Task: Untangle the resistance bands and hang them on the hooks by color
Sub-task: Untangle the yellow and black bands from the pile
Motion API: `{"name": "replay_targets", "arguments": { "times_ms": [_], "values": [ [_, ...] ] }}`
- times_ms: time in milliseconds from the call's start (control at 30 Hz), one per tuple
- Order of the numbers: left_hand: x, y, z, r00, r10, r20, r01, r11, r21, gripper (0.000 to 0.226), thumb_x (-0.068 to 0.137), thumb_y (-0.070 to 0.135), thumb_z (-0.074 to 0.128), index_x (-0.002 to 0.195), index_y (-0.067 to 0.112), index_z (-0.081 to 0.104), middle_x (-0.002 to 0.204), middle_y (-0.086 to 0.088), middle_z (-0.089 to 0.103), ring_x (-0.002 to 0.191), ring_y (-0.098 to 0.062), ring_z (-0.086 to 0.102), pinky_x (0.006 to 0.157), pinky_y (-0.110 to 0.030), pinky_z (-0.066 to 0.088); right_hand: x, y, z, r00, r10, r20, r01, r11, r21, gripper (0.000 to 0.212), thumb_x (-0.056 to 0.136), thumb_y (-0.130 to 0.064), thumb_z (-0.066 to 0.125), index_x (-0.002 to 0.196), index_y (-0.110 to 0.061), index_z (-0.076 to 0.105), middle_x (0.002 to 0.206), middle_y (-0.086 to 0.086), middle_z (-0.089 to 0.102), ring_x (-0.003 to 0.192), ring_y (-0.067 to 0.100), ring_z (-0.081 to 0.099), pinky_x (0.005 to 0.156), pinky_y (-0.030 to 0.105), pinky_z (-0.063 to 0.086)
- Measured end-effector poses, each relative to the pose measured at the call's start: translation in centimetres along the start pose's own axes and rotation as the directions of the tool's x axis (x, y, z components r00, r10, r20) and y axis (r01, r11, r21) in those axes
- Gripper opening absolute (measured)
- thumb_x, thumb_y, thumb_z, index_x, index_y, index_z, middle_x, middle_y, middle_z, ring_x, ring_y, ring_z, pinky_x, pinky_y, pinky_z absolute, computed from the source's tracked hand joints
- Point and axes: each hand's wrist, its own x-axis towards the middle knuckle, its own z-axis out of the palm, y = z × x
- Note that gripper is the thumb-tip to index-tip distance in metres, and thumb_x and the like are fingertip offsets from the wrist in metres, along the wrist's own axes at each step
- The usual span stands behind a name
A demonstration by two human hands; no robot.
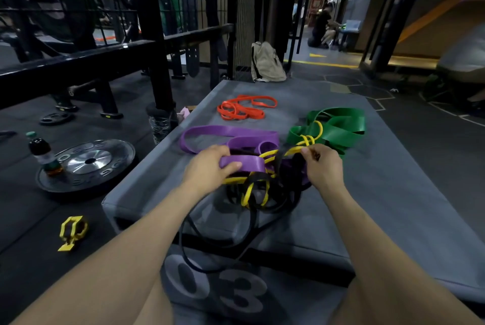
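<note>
where the purple band (231, 138) loops back toward the camera on the grey padded box (380, 180), the left hand (210, 169) grips a fold of it, fingers curled over the top and thumb pressed along the near face. just right of that fold the right hand (324, 167) pinches a strand of the thin yellow band (299, 150) between thumb and fingertips, the strand running up into a knot against the green band (338, 125). between and below the two hands sits the tangle itself: more yellow loops threaded through black bands (252, 222), with a bit of purple showing underneath; one black loop trails off the near edge of the box and hangs over its front, above the printed "03". the green band lies bunched on the box beyond the right hand, still caught by the yellow. the red band (244, 106) lies apart from the tangle, farther back on the box and free of the others. left of the box on the dark floor lie a weight plate (86, 164) with a drink bottle (43, 154) standing on its rim, and nearer the camera a small yellow clip-like object (72, 231). beyond the far end of the box a beige bag (266, 62) leans against a black mesh rack (244, 17), and a black rack frame stands off to the left.
</note>
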Motion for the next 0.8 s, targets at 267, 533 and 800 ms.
{"name": "replay_targets", "arguments": {
  "times_ms": [267,533,800],
  "values": [
    [0.3,-1.1,-1.5,0.915,-0.380,-0.138,0.367,0.923,-0.111,0.037,0.088,0.035,0.059,0.065,0.015,0.037,0.064,0.000,0.046,0.078,-0.030,0.052,0.064,-0.032,0.033,1.1,1.2,-0.9,0.902,0.362,-0.237,-0.261,0.891,0.371,0.027,0.093,-0.022,0.053,0.094,0.001,0.067,0.078,0.011,0.059,0.076,0.023,0.051,0.072,0.039,0.043],
    [0.4,-1.0,-1.1,0.872,-0.445,-0.205,0.467,0.882,0.069,0.017,0.089,0.028,0.055,0.094,0.011,0.053,0.112,-0.016,0.054,0.107,-0.036,0.051,0.084,-0.043,0.042,1.4,2.8,-1.7,0.807,0.544,-0.227,-0.372,0.769,0.519,0.025,0.095,-0.020,0.051,0.096,0.001,0.065,0.084,0.009,0.056,0.080,0.022,0.050,0.072,0.032,0.038],
    [-0.3,3.4,1.2,0.967,0.142,-0.214,-0.129,0.989,0.071,0.038,0.077,0.016,0.058,0.115,0.010,0.059,0.114,-0.010,0.055,0.104,-0.031,0.056,0.092,-0.041,0.044,0.1,2.8,-1.9,0.962,0.031,0.273,-0.063,0.992,0.109,0.009,0.087,-0.010,0.062,0.084,-0.008,0.071,0.069,0.005,0.055,0.067,0.012,0.047,0.056,0.018,0.035]
  ]
}}
